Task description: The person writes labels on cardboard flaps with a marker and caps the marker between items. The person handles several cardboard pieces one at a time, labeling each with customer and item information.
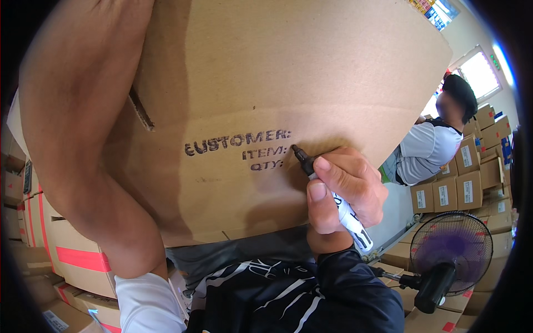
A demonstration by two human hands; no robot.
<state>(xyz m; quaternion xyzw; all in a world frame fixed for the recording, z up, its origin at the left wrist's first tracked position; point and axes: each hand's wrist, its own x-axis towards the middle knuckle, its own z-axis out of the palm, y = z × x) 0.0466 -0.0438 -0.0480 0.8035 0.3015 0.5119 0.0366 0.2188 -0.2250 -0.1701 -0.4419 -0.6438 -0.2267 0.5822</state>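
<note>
In front of me a large brown cardboard box panel [308, 75] fills most of the view. It bears several lines of dark stamped lettering [237, 143] near its lower edge. My right hand [347, 187] grips a marker pen [352, 220] with a white barrel and a black tip. The tip points at the cardboard just right of the lettering; whether it touches cannot be told. A bare left forearm [83, 104] with a white sleeve reaches up across the panel's left side, past a slot cut [140, 110] in the cardboard. My left hand is out of view beyond the top edge.
A black pedestal fan [452, 254] stands at the lower right. Another person [433, 145] in a grey-and-white shirt is beyond the panel at right, beside stacked labelled cartons [468, 189]. Cartons with red tape [83, 258] are piled at the lower left.
</note>
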